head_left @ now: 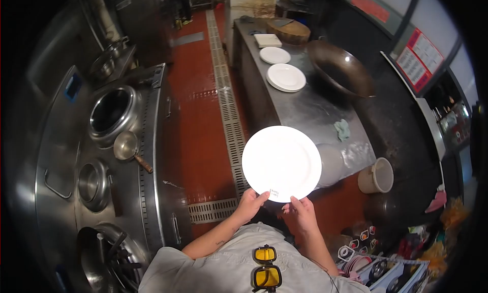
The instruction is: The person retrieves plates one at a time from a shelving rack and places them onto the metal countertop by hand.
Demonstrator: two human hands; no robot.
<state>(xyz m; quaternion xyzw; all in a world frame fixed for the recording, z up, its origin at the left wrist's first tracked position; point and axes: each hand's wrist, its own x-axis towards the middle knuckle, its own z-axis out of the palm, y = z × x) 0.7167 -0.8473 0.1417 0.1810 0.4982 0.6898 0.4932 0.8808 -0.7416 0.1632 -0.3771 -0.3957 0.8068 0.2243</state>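
A large round white plate (281, 163) is held up in front of me, with small dark print on its rim near my thumbs. My left hand (251, 202) pinches the lower left of the rim, thumb on the face that I see. At the lower right, my right hand (301, 210) grips the same rim, its thumb on the edge and fingers partly hidden behind. Behind the plate runs a steel counter (317, 112). A stack of white plates (286, 77) lies further along it, with another white plate (275, 55) beyond.
On the counter are a big wok (340, 69), a green cloth (342, 130) and a round chopping block (288, 31). A white bucket (376, 176) stands at the right. The stove (152, 191) at left carries a ladle (126, 146). A floor drain (223, 97) runs between; a person (184, 5) stands far off.
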